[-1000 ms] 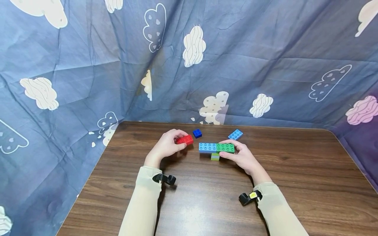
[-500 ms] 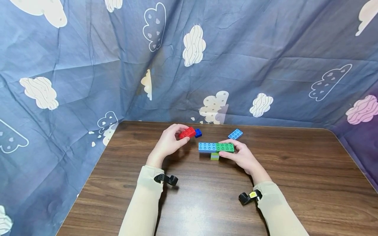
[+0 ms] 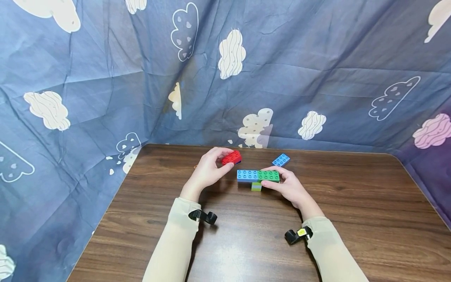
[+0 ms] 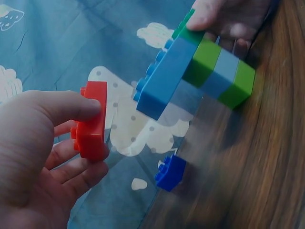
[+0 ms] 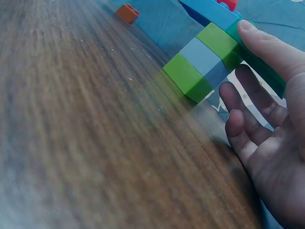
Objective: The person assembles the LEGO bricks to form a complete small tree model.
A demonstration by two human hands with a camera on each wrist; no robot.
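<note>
My left hand (image 3: 208, 169) pinches a red building brick (image 3: 231, 157) between thumb and fingers, held up off the table. A small dark blue brick (image 4: 170, 172) lies on the table, apart from the red one in the left wrist view and mostly hidden behind it in the head view. My right hand (image 3: 288, 186) grips the green brick (image 3: 269, 176) of a T-shaped build. Beside the green one, a light blue brick (image 3: 247, 176) makes the other half of the top bar. Underneath stands a short column (image 5: 195, 64) of lime, grey-blue and lime bricks.
A flat light blue brick (image 3: 281, 160) lies on the wooden table (image 3: 352, 196) behind my right hand. An orange brick (image 5: 127, 14) sits toward the left, largely covered by my left hand in the head view. A cloud-patterned cloth (image 3: 282, 78) hangs along the back edge.
My left hand has carried the red brick up and to the right, over the line of sight to the dark blue brick. The right hand and the build stay almost still.
</note>
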